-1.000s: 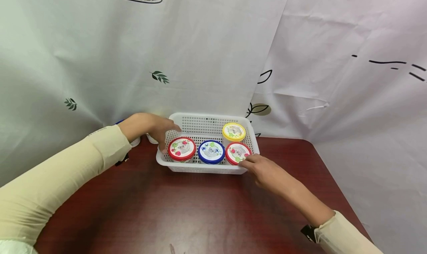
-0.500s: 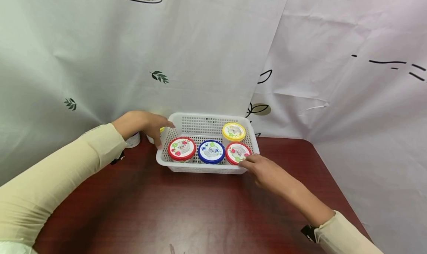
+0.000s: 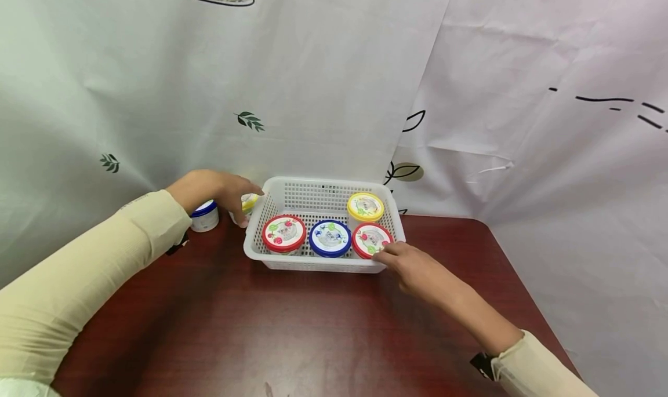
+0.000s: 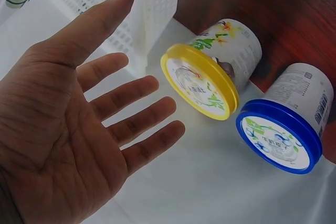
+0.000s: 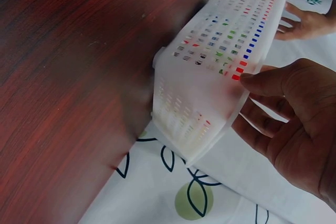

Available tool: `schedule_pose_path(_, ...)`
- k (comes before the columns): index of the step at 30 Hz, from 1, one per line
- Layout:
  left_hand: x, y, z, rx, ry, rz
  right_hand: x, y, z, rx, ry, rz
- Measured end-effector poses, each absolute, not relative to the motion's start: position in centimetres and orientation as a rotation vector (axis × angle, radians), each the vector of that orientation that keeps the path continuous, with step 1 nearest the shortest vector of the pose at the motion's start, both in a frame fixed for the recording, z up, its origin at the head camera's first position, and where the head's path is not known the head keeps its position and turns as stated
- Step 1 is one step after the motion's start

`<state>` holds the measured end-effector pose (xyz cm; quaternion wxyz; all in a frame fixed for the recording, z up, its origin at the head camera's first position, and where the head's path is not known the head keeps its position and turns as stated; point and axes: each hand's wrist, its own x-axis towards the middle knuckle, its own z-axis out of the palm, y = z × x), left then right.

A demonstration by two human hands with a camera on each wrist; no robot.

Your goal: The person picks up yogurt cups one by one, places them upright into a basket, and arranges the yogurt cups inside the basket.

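Observation:
My left hand (image 3: 227, 193) hovers above the left end of a white plastic basket (image 3: 323, 262), its fingers spread and nothing held. In the left wrist view a yellow-lidded tub (image 4: 228, 59) and a blue-lidded tub (image 4: 296, 111) stand outside the basket, apart from that hand's fingertips. My right hand (image 3: 417, 269) pinches the basket's front right rim; in the right wrist view the thumb lies against the outer wall and the fingers pass over the edge. Inside the basket are two red-lidded tubs, one left (image 3: 284, 233) and one right (image 3: 372, 239), a blue-lidded tub (image 3: 330, 238) and a yellow-lidded tub (image 3: 365, 207).
The basket stands on a dark red wooden table (image 3: 323, 327), close to its back edge. Behind it hangs a pale cloth (image 3: 334, 84) with leaf prints. Within the basket, bare floor shows at the back left.
My left hand has moved left, away from the tubs in the basket, toward those outside. More of the outside blue-lidded and yellow-lidded tubs shows now. My right hand has stayed on the rim.

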<state>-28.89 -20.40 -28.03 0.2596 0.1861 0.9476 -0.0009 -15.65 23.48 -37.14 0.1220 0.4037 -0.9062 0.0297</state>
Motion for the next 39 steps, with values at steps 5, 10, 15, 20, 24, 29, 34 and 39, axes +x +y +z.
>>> schedule_pose_path(5, -29.3, -21.0, -28.0, 0.502, 2.574, -0.042, -15.6, 23.5, -37.2, 1.172, -2.650, 0.086)
schedule_pose_path(10, -29.9, -21.7, -28.2, 0.474, 2.585, -0.041, -15.6, 23.5, -37.1, 1.172, -2.650, 0.085)
schedule_pose_path(15, -30.4, -22.3, -28.3, 0.453, 2.595, -0.046, -15.6, 23.5, -37.1, 1.176, -2.645, 0.081)
schedule_pose_path(20, -30.4, -22.8, -28.2, 0.437, 2.604, -0.077, -15.6, 23.5, -37.1, 1.184, -2.638, 0.074)
schedule_pose_path(24, -30.6, -23.4, -28.4, 0.439, 2.600, -0.074, -15.6, 23.5, -37.1, 1.187, -2.636, 0.073)
schedule_pose_path(29, -30.9, -24.2, -28.5, 0.423, 2.593, -0.071, -15.6, 23.5, -37.0, 1.187, -2.640, 0.070)
schedule_pose_path(34, -31.1, -25.0, -28.6, 0.415, 2.598, -0.064, -15.6, 23.5, -37.0, 1.181, -2.653, 0.064)
schedule_pose_path(39, -31.3, -25.9, -29.0, 0.383, 2.587, -0.061, -15.6, 23.5, -37.0, 1.184, -2.655, 0.069)
